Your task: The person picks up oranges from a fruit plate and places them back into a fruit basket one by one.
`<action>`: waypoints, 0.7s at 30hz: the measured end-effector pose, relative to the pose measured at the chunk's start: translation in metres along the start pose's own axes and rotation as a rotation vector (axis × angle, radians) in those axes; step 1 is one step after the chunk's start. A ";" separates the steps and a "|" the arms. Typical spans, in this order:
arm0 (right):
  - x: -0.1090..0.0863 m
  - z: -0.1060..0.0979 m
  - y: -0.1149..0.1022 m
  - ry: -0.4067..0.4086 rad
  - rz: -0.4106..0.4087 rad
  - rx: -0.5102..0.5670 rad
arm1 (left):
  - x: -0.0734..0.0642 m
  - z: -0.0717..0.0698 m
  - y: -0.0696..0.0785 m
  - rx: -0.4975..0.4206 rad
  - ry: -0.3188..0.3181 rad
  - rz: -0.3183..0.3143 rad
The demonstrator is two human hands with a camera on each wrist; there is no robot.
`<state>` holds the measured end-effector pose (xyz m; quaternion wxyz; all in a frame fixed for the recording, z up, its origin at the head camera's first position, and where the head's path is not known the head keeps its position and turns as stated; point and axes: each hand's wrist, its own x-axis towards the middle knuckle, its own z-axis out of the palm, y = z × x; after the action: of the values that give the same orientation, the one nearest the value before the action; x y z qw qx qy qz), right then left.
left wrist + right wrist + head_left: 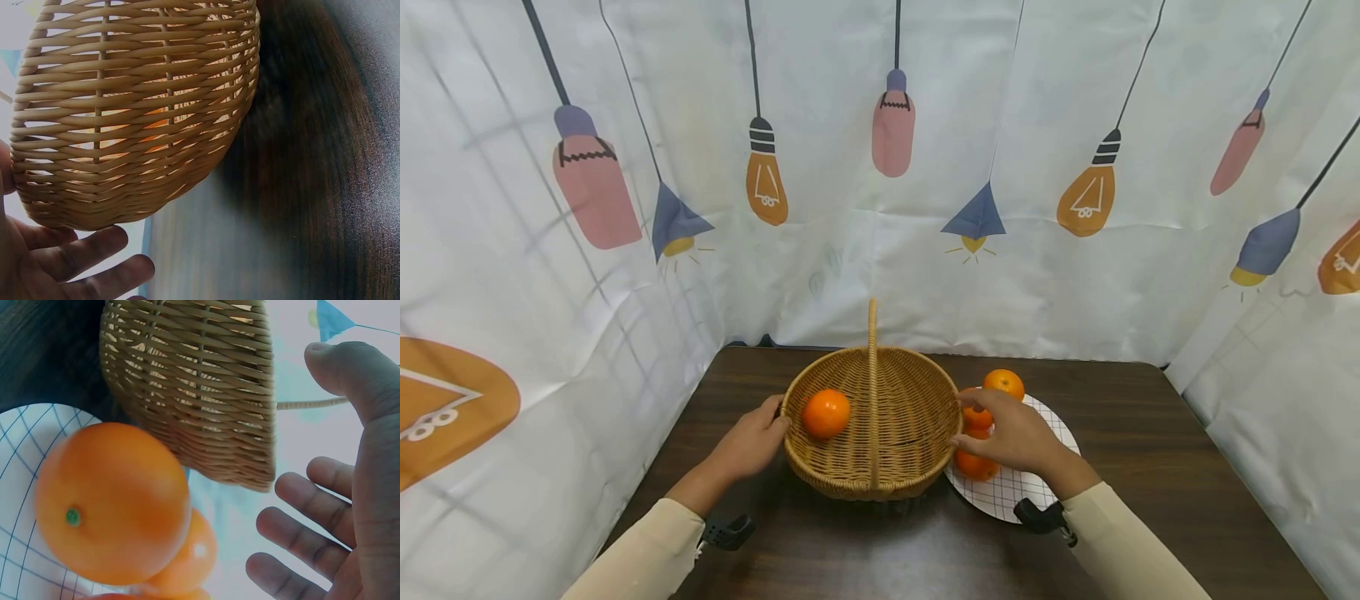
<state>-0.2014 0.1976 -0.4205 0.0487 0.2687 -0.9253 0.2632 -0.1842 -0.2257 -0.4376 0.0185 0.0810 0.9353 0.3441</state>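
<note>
Basket (pixel 917 408) of woven wicker, with an arched handle (pixel 873 392) across its middle, takes up the centre of the head view over the dark desk (pixel 1120 433); whether its base touches the wood I cannot tell. One orange (pixel 826 414) lies inside it, left of the handle. The left hand (pixel 747 443) has its grip on the basket's left rim, thumb toward the inside. The right hand (pixel 1011 429) is at the right rim, partly covering three oranges (pixel 977 462) that show at a white, grid-lined plate (pixel 1000 500). Beige sleeves (pixel 640 550) reach toward both wrists, and a white curtain (pixel 842 283) printed with lamps hangs behind.

From the left wrist, the basket's outer wall fills the upper left, with orange colour glimpsed through the weave. That hand's grip is narrow, pinching the rim, while other fingers stretch out below it.

From the right wrist, the grip is wide and holds nothing: thumb well apart from nearly straight fingers, the fingertips just beside the rim. Nearby on the plate, the largest-looking fruit shows its green stem end and partly hides another.
</note>
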 end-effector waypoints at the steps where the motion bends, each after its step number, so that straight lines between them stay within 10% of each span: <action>1: -0.001 0.000 0.001 -0.001 0.002 -0.001 | 0.000 0.000 0.000 -0.003 -0.003 -0.003; 21: -0.021 -0.002 0.019 0.004 0.079 0.019 | 0.001 0.000 -0.002 -0.014 -0.028 -0.023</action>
<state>-0.1938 0.2225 -0.4324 0.0373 0.2318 -0.9325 0.2744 -0.1852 -0.2274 -0.4393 0.0361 0.0750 0.9333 0.3492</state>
